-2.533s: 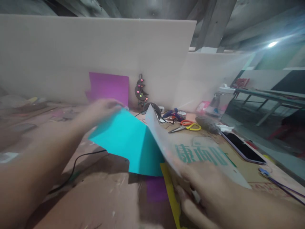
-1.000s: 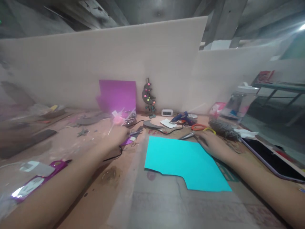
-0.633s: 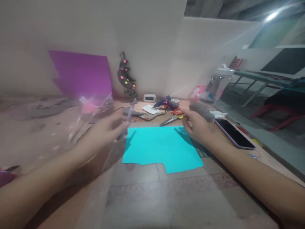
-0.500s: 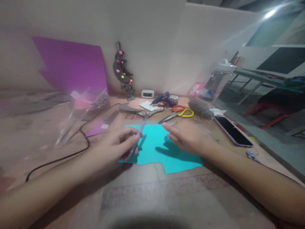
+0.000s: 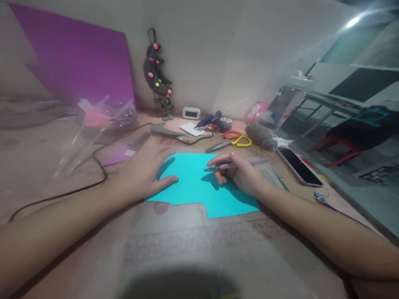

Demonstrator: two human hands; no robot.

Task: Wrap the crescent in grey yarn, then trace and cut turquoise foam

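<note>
A sheet of turquoise paper (image 5: 187, 182) with a notch cut from its near edge lies flat on the table. My left hand (image 5: 149, 168) rests at the paper's left edge, fingers spread and thumb on the sheet, holding nothing. Above the right part of the paper, my right hand (image 5: 238, 172) grips a pen (image 5: 229, 165) with a clear barrel. Its tip points left and its back end reaches out past the hand to the right. Whether the tip touches the paper I cannot tell.
Behind the paper lie scissors (image 5: 240, 141), a blue glue gun (image 5: 210, 120), a grey crescent piece (image 5: 165, 130) and grey yarn (image 5: 261, 136). A white clock (image 5: 191, 112) stands by the wall. Right: a phone (image 5: 299, 166) and clear bottle (image 5: 285, 106). Left: a black cable (image 5: 65, 194) and purple sheet (image 5: 84, 54).
The pen has passed from my left hand to my right hand. My left hand has opened and spread at the paper's left edge. The view has tilted slightly.
</note>
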